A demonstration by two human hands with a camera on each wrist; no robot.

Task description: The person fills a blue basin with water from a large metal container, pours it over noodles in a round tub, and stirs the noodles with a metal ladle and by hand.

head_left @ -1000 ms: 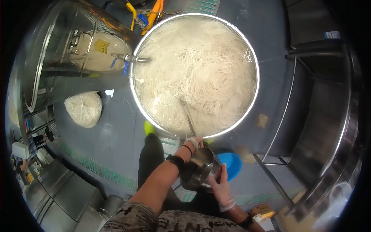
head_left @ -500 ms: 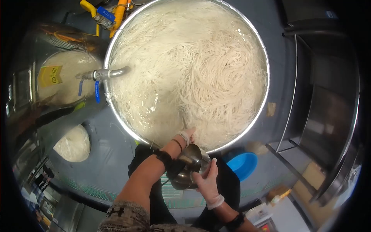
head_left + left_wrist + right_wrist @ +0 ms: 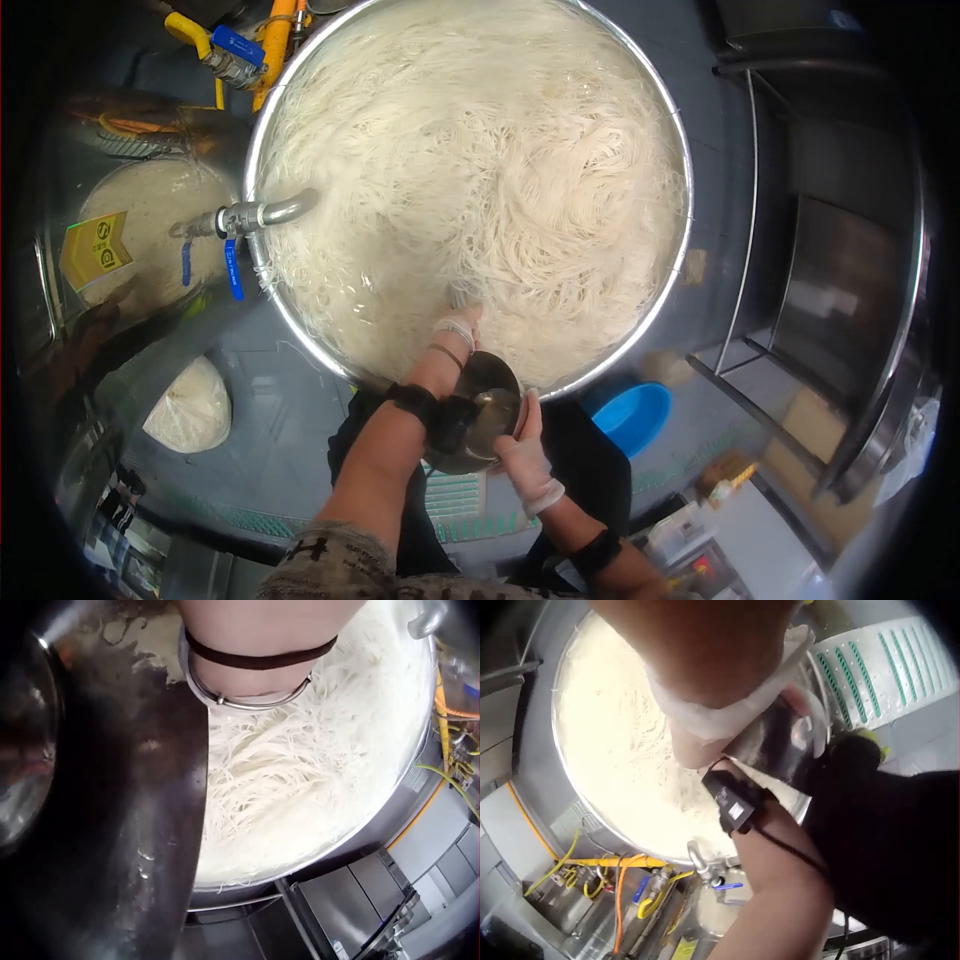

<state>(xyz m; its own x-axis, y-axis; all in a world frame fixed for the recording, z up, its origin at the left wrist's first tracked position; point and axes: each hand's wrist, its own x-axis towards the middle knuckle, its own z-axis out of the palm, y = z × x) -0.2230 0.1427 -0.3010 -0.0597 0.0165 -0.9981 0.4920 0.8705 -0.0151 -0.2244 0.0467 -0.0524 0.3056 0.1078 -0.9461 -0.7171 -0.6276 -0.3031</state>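
Observation:
A large round metal vat (image 3: pixel 690 190) holds pale, thin noodles (image 3: pixel 575 190) in cloudy liquid. My gloved left hand (image 3: pixel 464 317) is low over the near part of the vat, gripping a metal utensil (image 3: pixel 459 297) whose far end is hidden among the noodles. With my gloved right hand (image 3: pixel 525 458) I hold a shiny metal bowl (image 3: pixel 470 440) by its side, thumb and fingers at the edge. The bowl is tilted at the vat's near rim, beneath my left forearm. In the left wrist view, the bowl's wet surface (image 3: pixel 142 817) fills the left side.
A metal spout (image 3: pixel 290 207) with blue-handled valves reaches over the vat's left rim. A blue basin (image 3: pixel 632 420) sits on the floor at right, and a filled clear bag (image 3: pixel 192 408) lies at left. Metal shelving (image 3: pixel 840 270) stands on the right. Yellow pipework (image 3: pixel 270 50) runs behind.
The head view has shifted closer over the vat. My left hand has moved forward over the noodles, and less of the utensil's handle shows. The bowl has come up to the vat's near rim.

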